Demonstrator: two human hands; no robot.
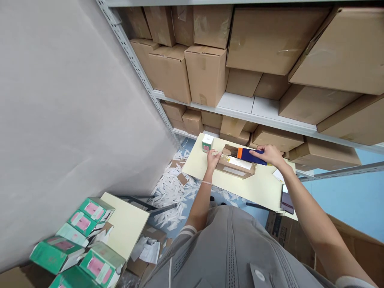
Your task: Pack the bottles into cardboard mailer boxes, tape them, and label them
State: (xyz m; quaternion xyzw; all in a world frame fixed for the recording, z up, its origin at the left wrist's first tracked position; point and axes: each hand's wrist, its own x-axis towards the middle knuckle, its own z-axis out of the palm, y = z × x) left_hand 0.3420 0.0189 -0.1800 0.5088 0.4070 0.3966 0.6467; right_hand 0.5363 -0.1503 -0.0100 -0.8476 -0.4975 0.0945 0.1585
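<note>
On the pale table (264, 188) lies a small cardboard box (237, 170) with its top opened and labels on it. My left hand (213, 159) is at the box's left end, fingers bent and gripping its edge. My right hand (268, 155) holds a slim dark blue item with an orange end (252, 155), tilted over the box opening; its exact kind is unclear. The orange end points left and sits at the opening. Just beyond my left hand stands a small green and white box (207, 143) with a pink patch.
Shelves (237, 102) full of cardboard boxes rise behind the table. A phone (287, 199) rests near the table's right edge. White paper strips (169, 190) litter the floor at left. Several green boxes (97, 264) crowd a side table (126, 224) at lower left.
</note>
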